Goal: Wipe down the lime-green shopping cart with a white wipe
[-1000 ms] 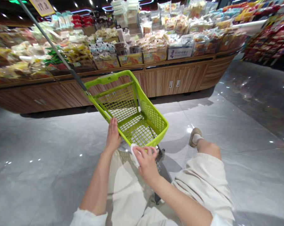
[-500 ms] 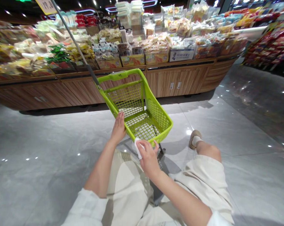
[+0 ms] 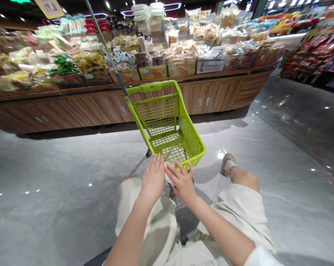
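A lime-green mesh shopping basket on wheels point(image 3: 193, 130) stands tilted on the floor in front of me, and a grey pull rod point(image 3: 106, 40) rises from it to the upper left. My left hand point(image 3: 153, 180) lies flat against the basket's near end, fingers stretched out and holding nothing. Beside it, my right hand point(image 3: 182, 181) reaches its spread fingers up to the near rim and presses on a white cloth point(image 3: 167, 176). Only a sliver of the cloth shows between the hands.
I sit on a glossy grey tiled floor point(image 3: 58, 177) in white trousers, my right foot in a beige shoe point(image 3: 227, 162) stretched out to the right. A long wooden display counter point(image 3: 100, 105) piled with packaged food runs behind the basket. An aisle opens at the right.
The basket has swung more upright and to the right. My left hand slid from its left rim to the near end, beside the right hand, which now covers the cloth.
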A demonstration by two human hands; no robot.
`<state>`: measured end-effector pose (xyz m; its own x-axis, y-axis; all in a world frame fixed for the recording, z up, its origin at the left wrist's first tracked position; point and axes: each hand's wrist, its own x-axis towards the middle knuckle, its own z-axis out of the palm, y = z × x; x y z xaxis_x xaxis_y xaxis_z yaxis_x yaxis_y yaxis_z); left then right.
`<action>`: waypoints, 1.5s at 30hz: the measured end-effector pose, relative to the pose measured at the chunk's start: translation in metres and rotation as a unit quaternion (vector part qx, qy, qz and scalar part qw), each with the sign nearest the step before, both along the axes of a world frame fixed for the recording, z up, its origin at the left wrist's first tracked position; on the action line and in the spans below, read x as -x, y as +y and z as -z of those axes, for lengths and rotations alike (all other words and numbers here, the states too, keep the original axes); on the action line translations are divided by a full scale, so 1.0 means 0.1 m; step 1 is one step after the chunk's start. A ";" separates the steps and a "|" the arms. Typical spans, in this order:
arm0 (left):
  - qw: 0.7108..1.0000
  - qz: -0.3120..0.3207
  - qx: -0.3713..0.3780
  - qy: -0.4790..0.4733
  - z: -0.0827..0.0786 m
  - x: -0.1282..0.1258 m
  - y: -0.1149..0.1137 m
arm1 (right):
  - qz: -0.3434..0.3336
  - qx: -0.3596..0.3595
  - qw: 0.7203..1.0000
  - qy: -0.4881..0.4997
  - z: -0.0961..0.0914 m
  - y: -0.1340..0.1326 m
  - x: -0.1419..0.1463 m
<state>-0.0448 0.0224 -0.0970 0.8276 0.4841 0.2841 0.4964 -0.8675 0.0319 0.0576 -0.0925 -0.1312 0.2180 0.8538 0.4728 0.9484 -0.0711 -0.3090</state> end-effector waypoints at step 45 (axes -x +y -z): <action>0.996 -0.044 0.006 -0.076 0.35 -0.35 -0.49 | 0.035 -0.012 0.999 -0.010 0.02 0.00 -0.37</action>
